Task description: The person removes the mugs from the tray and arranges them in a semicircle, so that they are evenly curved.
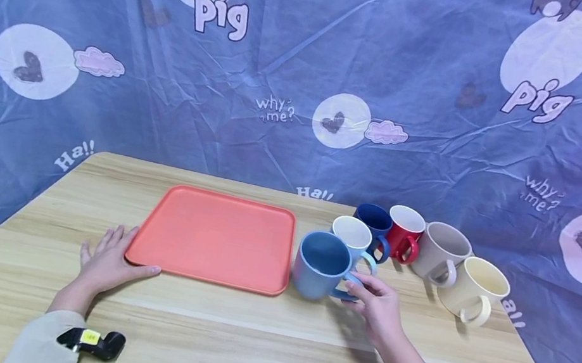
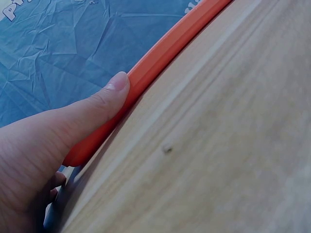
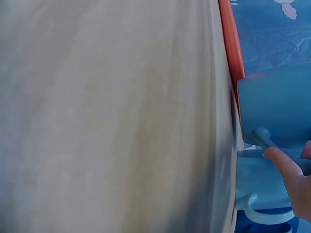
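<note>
A medium-blue mug (image 1: 316, 279) stands beside the right edge of a coral-red tray (image 1: 212, 239); whether its base touches the table cannot be told. My right hand (image 1: 377, 305) pinches the handle of that mug between thumb and fingers, also visible in the right wrist view, where the blue mug (image 3: 277, 107) shows from the side. At the tray's near left corner lies my left hand (image 1: 106, 263), fingers spread and straight, thumb along the near edge. In the left wrist view the thumb (image 2: 92, 109) touches the tray's rim (image 2: 160, 53).
Behind the held mug stands a light-blue mug (image 1: 351, 233) with a white inside. Further right are a navy mug (image 1: 374, 218), a red mug (image 1: 396, 241), a grey mug (image 1: 438, 251) and a cream mug (image 1: 469, 288). A blue printed cloth (image 1: 249, 155) hangs behind the wooden table (image 1: 219, 336).
</note>
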The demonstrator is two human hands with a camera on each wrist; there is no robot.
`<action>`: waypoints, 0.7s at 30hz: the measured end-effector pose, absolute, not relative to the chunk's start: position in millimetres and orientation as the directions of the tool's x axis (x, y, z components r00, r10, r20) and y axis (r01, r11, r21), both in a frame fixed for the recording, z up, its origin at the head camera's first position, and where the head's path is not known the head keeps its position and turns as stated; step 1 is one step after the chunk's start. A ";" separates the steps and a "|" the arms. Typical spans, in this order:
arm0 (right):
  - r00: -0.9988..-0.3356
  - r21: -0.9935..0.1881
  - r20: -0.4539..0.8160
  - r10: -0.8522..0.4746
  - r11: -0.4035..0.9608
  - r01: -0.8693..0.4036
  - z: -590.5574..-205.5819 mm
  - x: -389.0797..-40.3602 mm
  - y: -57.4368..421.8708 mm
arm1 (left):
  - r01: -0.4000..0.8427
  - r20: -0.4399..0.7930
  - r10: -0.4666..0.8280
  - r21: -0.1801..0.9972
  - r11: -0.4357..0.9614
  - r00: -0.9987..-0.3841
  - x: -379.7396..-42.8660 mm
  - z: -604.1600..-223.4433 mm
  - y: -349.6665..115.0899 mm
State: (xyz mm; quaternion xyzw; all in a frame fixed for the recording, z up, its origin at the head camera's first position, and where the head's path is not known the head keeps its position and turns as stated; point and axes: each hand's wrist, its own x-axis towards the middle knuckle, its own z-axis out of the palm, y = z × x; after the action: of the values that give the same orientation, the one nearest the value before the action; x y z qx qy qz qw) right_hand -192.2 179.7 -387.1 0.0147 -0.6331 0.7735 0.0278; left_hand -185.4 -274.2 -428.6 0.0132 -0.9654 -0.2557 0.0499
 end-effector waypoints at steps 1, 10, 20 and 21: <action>-0.998 -0.979 0.058 0.023 -0.195 -0.061 -389.4 -192.5 181.3 | 0.000 0.089 -0.051 0.495 0.869 -0.995 -185.4 -428.7 -274.3; -0.996 -0.961 0.082 -0.040 -0.268 -0.069 -434.2 -211.6 210.9 | 0.008 0.099 -0.048 0.496 0.869 -0.994 -186.7 -431.3 -275.3; -0.997 -0.974 0.068 -0.026 -0.220 -0.061 -420.1 -203.0 208.7 | 0.005 0.091 -0.045 0.493 0.870 -0.995 -184.7 -427.9 -273.8; -0.998 -0.975 0.054 -0.012 -0.216 -0.051 -416.6 -201.2 207.1 | 0.005 0.089 -0.045 0.492 0.870 -0.995 -184.5 -427.4 -273.1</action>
State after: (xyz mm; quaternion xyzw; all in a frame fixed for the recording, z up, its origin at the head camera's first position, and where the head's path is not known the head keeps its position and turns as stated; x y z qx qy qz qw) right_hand -201.2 207.1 -416.6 0.0249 -0.6261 0.7792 0.0125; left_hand -184.5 -273.1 -427.4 0.0104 -0.9658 -0.2544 0.0487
